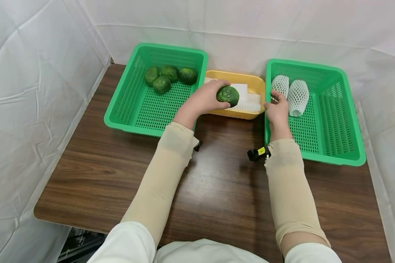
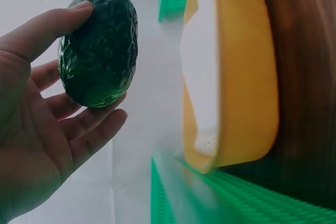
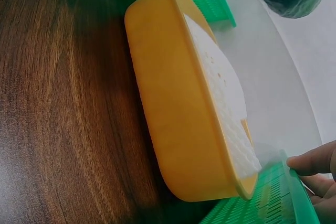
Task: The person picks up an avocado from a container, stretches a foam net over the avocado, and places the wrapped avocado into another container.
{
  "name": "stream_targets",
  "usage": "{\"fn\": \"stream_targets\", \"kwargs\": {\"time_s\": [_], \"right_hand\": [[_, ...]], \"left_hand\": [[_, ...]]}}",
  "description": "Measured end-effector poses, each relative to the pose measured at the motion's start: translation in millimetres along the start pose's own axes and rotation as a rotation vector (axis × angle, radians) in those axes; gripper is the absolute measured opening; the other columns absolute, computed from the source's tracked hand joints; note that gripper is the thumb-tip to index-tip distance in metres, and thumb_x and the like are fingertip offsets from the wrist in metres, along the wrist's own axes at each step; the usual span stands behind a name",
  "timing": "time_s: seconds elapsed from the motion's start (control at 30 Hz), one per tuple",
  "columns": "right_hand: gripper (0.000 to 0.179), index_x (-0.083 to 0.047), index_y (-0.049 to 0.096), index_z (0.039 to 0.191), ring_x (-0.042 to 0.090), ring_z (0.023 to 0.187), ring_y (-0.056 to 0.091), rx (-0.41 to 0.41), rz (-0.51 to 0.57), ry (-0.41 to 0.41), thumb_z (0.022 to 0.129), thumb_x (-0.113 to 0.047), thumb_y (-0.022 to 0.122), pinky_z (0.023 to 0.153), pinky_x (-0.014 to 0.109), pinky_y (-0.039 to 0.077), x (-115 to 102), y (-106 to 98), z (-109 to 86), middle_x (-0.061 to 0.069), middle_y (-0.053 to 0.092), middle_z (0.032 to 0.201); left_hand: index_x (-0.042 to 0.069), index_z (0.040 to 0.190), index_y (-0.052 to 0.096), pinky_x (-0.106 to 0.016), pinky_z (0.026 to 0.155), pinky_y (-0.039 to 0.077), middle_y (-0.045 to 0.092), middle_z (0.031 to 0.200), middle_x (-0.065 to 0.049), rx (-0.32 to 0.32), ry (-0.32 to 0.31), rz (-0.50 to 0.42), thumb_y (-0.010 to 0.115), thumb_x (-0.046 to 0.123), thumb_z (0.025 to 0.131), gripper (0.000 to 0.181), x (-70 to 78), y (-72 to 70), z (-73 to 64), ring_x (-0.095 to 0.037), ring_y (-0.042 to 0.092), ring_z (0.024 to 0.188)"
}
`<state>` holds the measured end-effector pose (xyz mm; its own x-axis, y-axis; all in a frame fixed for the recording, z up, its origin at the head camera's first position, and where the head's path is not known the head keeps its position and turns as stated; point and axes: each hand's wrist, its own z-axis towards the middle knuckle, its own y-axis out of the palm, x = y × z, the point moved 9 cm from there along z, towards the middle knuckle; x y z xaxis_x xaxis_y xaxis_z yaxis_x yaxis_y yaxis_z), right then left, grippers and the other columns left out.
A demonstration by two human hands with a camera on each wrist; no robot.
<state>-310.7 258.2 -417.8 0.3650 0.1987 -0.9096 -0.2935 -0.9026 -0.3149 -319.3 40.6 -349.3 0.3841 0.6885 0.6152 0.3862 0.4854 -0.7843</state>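
My left hand (image 1: 208, 98) holds a dark green, wrinkled avocado (image 1: 228, 95) between thumb and fingers, raised above the yellow bin (image 1: 238, 114). The left wrist view shows the avocado's glossy skin (image 2: 100, 51), with the thumb lying over its top. White foam net sleeves (image 1: 250, 104) lie flat in that bin. My right hand (image 1: 278, 111) is over the left rim of the right green basket (image 1: 329, 159), fingers loosely bent and holding nothing, thumb tip right at the rim. Beside it in the basket lie two white foam-netted pieces (image 1: 298, 96).
On the left stands another green basket (image 1: 125, 126) with several avocados (image 1: 162, 84) grouped at its back. All the containers sit along the rear of a brown wooden table (image 1: 217, 182). White sheeting (image 1: 237, 33) hangs behind and at both sides.
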Motion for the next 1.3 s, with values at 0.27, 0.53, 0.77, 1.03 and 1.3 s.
{"fn": "stream_targets", "kwargs": {"time_s": [0.27,0.53,0.77,1.03,1.3], "right_hand": [[0.052,-0.012,0.035,0.142,0.018,0.125,0.037,-0.001,-0.001,-0.004,0.093,0.002,0.046,0.096,0.028,0.037,0,0,0.1,0.007,0.033,0.143],[0.052,-0.012,0.036,0.142,0.018,0.124,0.037,0.004,-0.007,-0.01,0.093,0.002,0.046,0.095,0.027,0.037,-1,0,0.2,0.007,0.034,0.141],[0.051,-0.012,0.036,0.141,0.018,0.124,0.037,0.01,-0.01,-0.011,0.093,0.001,0.047,0.095,0.027,0.037,-1,-1,-0.6,0.007,0.034,0.141],[0.051,-0.012,0.036,0.142,0.019,0.125,0.036,0.008,-0.016,-0.012,0.094,0.0,0.047,0.095,0.027,0.037,0,-1,-0.2,0.007,0.033,0.142],[0.051,-0.012,0.036,0.142,0.018,0.124,0.037,0.01,-0.012,-0.013,0.093,0.0,0.047,0.095,0.027,0.037,-1,-1,-0.9,0.007,0.034,0.142]], "left_hand": [[0.018,0.14,0.039,-0.033,0.093,0.04,0.039,0.133,-0.009,0.017,-0.071,-0.051,0.068,0.035,0.084,0.066,-7.7,15.9,-1.6,-0.021,0.047,0.112],[0.018,0.139,0.039,-0.033,0.091,0.041,0.043,0.129,-0.008,-0.028,-0.1,-0.056,0.068,0.032,0.084,0.064,-12.3,36.9,-1.1,-0.019,0.049,0.11],[0.016,0.135,0.043,-0.032,0.086,0.043,0.046,0.124,-0.008,-0.061,-0.105,-0.038,0.07,0.032,0.082,0.062,-15.1,53.6,-0.4,-0.018,0.05,0.104],[0.015,0.134,0.044,-0.033,0.087,0.042,0.046,0.123,-0.008,-0.097,-0.116,-0.024,0.072,0.033,0.081,0.062,-15.5,64.4,-0.2,-0.017,0.05,0.103],[0.016,0.13,0.046,-0.032,0.087,0.043,0.047,0.122,-0.005,-0.115,-0.115,-0.013,0.074,0.032,0.079,0.061,-16.7,75.3,0.2,-0.017,0.05,0.104]]}}
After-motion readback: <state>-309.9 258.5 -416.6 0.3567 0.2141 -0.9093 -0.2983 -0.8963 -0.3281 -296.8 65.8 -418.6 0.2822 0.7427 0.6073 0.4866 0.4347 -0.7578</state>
